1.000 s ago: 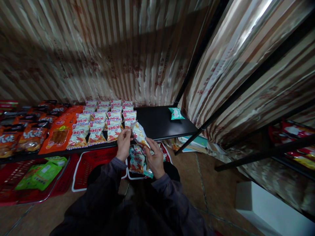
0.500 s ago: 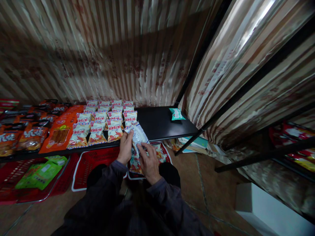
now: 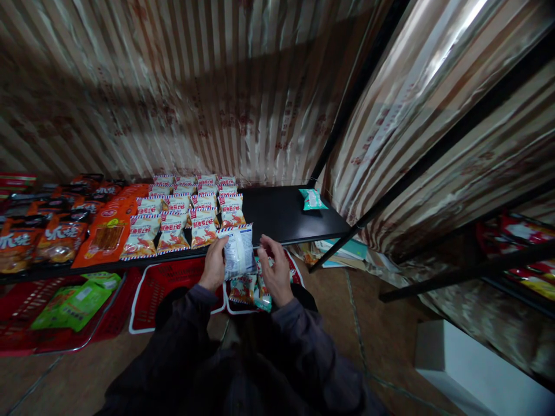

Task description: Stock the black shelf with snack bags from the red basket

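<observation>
My left hand (image 3: 214, 263) grips the left edge of a snack bag (image 3: 240, 252), its pale printed back turned up toward me. To the right of the bag, my right hand (image 3: 276, 270) is held apart from it, fingers spread and nothing in them. Rows of white-and-orange snack bags (image 3: 173, 231) with striped edges stand on the black shelf (image 3: 277, 215), just beyond my left hand. Beneath my hands, a red basket (image 3: 299, 276) with a white rim holds more snack bags (image 3: 241, 290), partly covered by my right hand.
A small teal bag (image 3: 313, 199) lies at the shelf's right end. Orange packets (image 3: 108, 228) and dark-topped bags (image 3: 60, 238) fill its left. Another red basket (image 3: 167, 283) and one with green packets (image 3: 80, 301) sit below. A black post (image 3: 333, 254) and white box (image 3: 472, 364) are at right.
My right hand has let go of the bag and moved right, its fingers opening. The bag, still in my left hand, has turned more upright and shifted slightly lower.
</observation>
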### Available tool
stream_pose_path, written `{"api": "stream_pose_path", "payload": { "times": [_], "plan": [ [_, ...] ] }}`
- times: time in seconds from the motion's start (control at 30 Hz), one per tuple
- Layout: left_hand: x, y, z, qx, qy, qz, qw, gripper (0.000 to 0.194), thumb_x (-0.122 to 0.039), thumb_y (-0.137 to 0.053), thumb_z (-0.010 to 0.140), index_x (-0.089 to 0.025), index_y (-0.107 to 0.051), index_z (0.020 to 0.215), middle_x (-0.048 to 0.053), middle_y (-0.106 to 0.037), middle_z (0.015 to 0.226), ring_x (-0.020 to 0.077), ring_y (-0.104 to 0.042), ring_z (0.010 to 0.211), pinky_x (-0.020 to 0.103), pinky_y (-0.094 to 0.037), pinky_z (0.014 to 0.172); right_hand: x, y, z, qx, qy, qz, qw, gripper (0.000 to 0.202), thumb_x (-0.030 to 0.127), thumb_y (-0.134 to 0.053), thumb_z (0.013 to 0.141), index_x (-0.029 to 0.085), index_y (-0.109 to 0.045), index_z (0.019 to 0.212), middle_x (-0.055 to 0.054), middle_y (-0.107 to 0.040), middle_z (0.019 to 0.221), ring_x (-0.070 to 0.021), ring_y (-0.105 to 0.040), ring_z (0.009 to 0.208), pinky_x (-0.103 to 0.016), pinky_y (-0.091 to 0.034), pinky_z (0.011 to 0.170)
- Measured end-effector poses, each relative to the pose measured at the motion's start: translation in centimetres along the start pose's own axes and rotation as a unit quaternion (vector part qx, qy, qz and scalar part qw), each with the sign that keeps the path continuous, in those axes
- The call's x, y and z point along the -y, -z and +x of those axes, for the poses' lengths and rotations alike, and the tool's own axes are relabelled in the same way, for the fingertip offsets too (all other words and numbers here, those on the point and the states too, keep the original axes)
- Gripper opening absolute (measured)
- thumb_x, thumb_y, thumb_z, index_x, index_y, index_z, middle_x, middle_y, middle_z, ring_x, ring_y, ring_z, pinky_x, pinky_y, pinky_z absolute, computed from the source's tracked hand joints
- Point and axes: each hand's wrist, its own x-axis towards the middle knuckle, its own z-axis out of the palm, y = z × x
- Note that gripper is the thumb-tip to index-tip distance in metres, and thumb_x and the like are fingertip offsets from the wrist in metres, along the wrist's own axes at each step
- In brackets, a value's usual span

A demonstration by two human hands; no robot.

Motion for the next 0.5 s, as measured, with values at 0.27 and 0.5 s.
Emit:
{"api": "stream_pose_path", "payload": {
  "times": [0.27,0.5],
  "plan": [
    [-0.1,0.4,-1.0,0.061,0.036,0.055,0.996,0.028,-0.043,-0.066,0.066,-0.017,-0.065,0.078,0.001,-0.066,0.073,0.0165,-0.063,0.075,0.026,-0.049,0.068,-0.3,-0.5,3.4,0.076,-0.237,0.298,0.922,0.038,0.051,-0.065,0.072,0.019,-0.069,0.094,0.0,-0.068,0.081,-0.013,-0.059,0.074,-0.024,-0.046,0.068],
    [-0.5,0.5,-1.5,0.106,0.05,0.073,0.99,0.034,-0.047,-0.068,0.066,-0.016,-0.067,0.082,0.004,-0.07,0.082,0.0202,-0.064,0.084,0.03,-0.049,0.076,0.4,-0.6,3.7,0.064,-0.312,0.351,0.88,0.033,0.044,-0.077,0.056,0.017,-0.071,0.074,0.002,-0.065,0.066,-0.0103,-0.054,0.06,-0.023,-0.041,0.059]
  ]
}}
